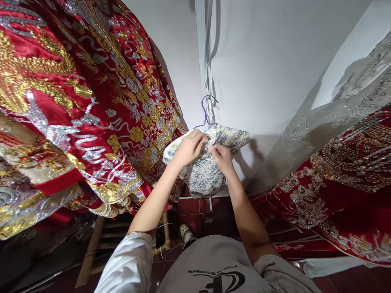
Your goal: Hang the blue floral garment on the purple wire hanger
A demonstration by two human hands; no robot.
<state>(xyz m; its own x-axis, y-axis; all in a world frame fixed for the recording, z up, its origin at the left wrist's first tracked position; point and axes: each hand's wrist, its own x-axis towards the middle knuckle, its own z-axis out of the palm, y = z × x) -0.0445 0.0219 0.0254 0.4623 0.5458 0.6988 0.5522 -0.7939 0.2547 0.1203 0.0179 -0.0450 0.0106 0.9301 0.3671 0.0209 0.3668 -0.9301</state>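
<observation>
A small white garment with blue print (205, 175) hangs on a purple wire hanger (204, 112) against a white wall. My left hand (190, 147) is closed on the garment's collar at its upper left. My right hand (222, 158) pinches the fabric just right of the collar opening. The two hands nearly touch at the neckline. The hanger's hook is caught on white cords (209, 61) running down the wall.
A red robe with gold and silver embroidery (76, 106) hangs close on the left. A sheer beaded gown (342, 118) and another red embroidered garment (342, 191) hang on the right. Below are dark red floor tiles (195, 211) and a wooden frame (91, 252).
</observation>
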